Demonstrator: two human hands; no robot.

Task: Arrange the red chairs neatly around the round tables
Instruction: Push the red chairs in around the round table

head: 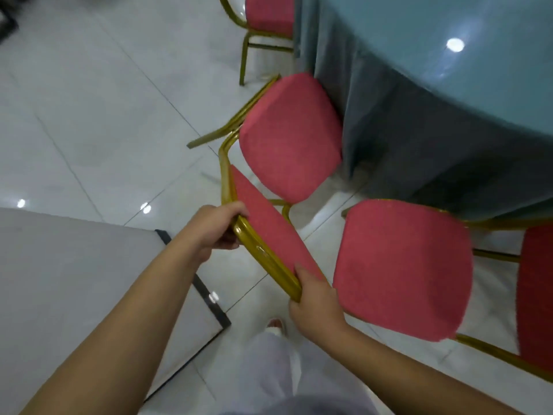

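Observation:
A red chair with a gold metal frame stands in the middle, its seat (291, 136) facing the round table (466, 70), which wears a blue-grey cloth. My left hand (220, 230) grips the top of the chair's backrest (269, 232) at its left corner. My right hand (314, 298) holds the backrest's right corner, thumb on the red pad. The chair looks tilted, one gold leg (230, 127) angled out to the left. A second red chair (402, 268) stands close on the right, a third (267, 16) at the top by the table.
Part of a fourth red seat (537, 295) shows at the right edge. A grey surface with a dark edge (89, 280) fills the lower left. White glossy floor tiles (104, 100) spread to the left. My leg and shoe (275, 324) are below the hands.

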